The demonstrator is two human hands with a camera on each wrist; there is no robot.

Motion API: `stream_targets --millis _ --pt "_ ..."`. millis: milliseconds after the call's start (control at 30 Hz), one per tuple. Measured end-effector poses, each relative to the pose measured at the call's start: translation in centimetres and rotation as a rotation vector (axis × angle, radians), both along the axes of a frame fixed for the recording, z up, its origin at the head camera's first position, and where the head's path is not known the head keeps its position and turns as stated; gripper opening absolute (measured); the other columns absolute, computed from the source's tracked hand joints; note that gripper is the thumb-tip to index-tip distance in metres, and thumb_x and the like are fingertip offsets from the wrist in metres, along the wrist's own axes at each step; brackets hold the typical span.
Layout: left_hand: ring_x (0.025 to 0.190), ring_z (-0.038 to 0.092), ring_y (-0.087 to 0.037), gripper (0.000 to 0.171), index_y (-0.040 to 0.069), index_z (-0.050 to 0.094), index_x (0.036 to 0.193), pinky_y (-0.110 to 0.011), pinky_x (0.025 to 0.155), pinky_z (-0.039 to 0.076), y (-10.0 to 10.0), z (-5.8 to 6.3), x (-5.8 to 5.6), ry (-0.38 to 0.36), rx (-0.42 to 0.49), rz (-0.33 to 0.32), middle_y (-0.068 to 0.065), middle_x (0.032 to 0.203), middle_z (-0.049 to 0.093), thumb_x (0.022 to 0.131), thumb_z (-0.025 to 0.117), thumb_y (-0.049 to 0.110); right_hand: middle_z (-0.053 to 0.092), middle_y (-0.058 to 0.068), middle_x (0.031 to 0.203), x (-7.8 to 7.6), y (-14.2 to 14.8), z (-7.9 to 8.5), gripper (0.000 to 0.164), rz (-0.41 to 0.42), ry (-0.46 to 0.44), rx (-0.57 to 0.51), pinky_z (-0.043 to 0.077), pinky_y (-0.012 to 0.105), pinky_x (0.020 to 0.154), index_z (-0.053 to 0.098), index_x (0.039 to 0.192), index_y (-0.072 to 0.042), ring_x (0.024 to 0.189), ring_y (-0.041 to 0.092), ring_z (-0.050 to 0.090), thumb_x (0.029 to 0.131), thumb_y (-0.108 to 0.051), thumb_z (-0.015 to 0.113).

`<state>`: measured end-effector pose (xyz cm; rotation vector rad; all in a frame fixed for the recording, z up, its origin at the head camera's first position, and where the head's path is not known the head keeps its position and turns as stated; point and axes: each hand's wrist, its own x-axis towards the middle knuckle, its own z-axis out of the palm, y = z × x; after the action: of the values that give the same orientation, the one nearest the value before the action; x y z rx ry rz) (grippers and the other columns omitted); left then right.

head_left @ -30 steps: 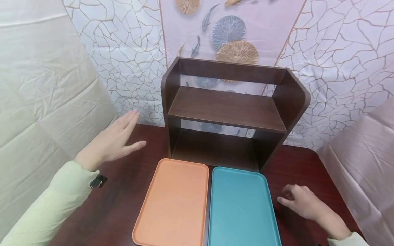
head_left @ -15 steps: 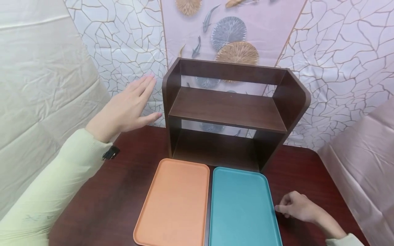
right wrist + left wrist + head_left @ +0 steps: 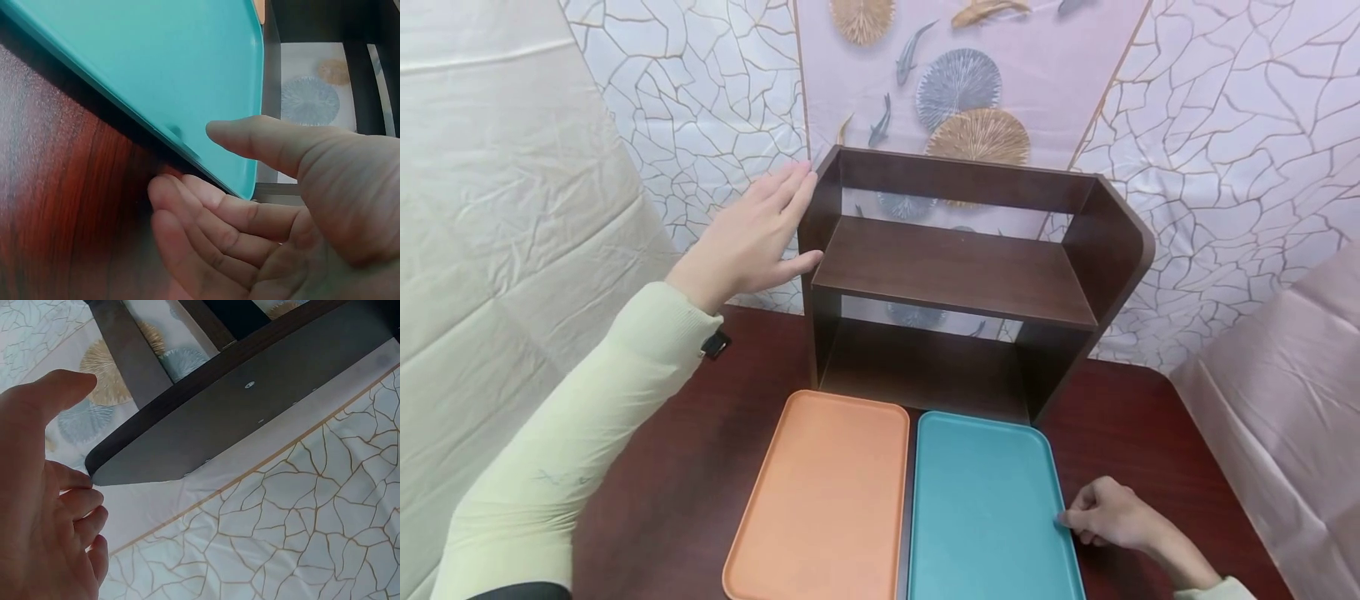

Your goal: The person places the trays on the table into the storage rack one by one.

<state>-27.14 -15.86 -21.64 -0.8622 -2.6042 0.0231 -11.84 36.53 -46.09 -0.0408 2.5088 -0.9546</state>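
My left hand [image 3: 752, 237] is at the upper left side of a dark brown two-tier shelf [image 3: 955, 258]. Its fingers lie together, with the thumb apart. In the left wrist view the index finger is close to the corner of the shelf's side panel [image 3: 206, 419]; contact is unclear. At the right edge of a teal tray [image 3: 992, 500] is my right hand [image 3: 1112, 517], fingers loosely bent. From the right wrist, the thumb [image 3: 250, 139] shows over the tray's inside with a gap beneath it, while the other fingers are beside and below the rim. An orange tray [image 3: 827, 492] lies left of the teal one.
Both trays lie side by side on a dark red wooden table [image 3: 1135, 433], in front of the shelf. A patterned cloth [image 3: 700, 125] hangs behind. Plain fabric [image 3: 497, 250] bounds the left side, and pinkish fabric [image 3: 1285, 400] the right.
My left hand has risen and moved right to the shelf's upper left side. The right hand has come slightly left, bringing its thumb over the teal tray's rim. Shelf and trays stay in place.
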Motion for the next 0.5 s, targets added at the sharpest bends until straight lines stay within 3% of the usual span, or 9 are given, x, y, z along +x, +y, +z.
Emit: stream_targets --millis 367,500 --pt "0.166 0.012 -0.037 0.091 -0.006 0.012 0.167 -0.051 0.137 0.015 1.0 -0.3 -1.9 -0.011 -0.035 0.044 -0.022 0.177 0.011 0.105 0.055 0.045 0.067 0.004 0.067 0.0 -0.4 -0.7 0.022 -0.028 0.024 -0.023 0.06 0.032 0.058 0.072 0.08 0.0 0.065 0.017 0.066 0.093 -0.017 0.078" --pt "0.165 0.015 -0.038 0.089 -0.007 0.015 0.166 -0.051 0.136 0.017 1.1 -0.2 -2.1 0.023 -0.052 0.034 -0.023 0.177 0.013 0.104 0.057 0.04 0.067 0.004 0.067 -0.1 -0.3 -0.9 0.021 -0.038 0.021 -0.036 0.06 0.033 0.058 0.072 0.08 0.001 0.065 0.017 0.066 0.093 -0.014 0.077"
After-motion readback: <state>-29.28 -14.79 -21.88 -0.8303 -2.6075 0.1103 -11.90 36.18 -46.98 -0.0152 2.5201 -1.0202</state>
